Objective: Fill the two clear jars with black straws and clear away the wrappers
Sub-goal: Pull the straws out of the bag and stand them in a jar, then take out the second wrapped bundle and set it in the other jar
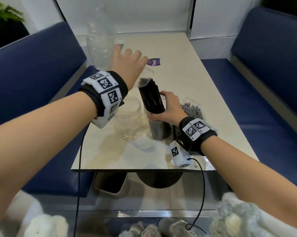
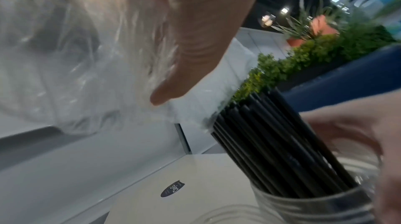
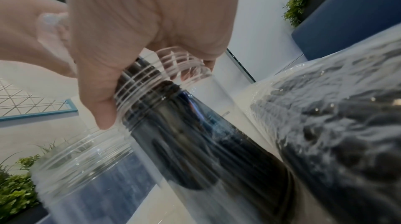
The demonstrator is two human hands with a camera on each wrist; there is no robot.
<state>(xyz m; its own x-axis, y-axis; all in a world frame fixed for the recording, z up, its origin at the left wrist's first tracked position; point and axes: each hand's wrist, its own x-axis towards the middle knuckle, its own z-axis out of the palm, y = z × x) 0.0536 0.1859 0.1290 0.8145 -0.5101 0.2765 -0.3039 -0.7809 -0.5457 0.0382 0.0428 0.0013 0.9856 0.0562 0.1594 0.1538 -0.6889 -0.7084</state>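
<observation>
Full jar [image 1: 159, 129] stands on the counter [image 1: 204, 93], black straws [image 1: 151, 98] sticking out of its mouth. Right hand [image 1: 170, 108] is curled over the jar's threaded rim, steadying the straws. Left hand [image 1: 127, 64] is up behind the jar, fingers [image 2: 165, 93] pinching the empty clear wrapper [image 1: 100, 45], which hangs free above the straws. Empty jar [image 1: 129, 122] sits just left of the full one; a sealed straw pack [image 1: 192, 112] lies just right of it. Handling guess: wrapper is featherlight, limp, slick, so bunch it in the fist rather than pinch an edge. Jars look like thin plastic, light and tippy; hold at the rim. Grab straws as a bundle mid-length, since loose ones will fan out.
</observation>
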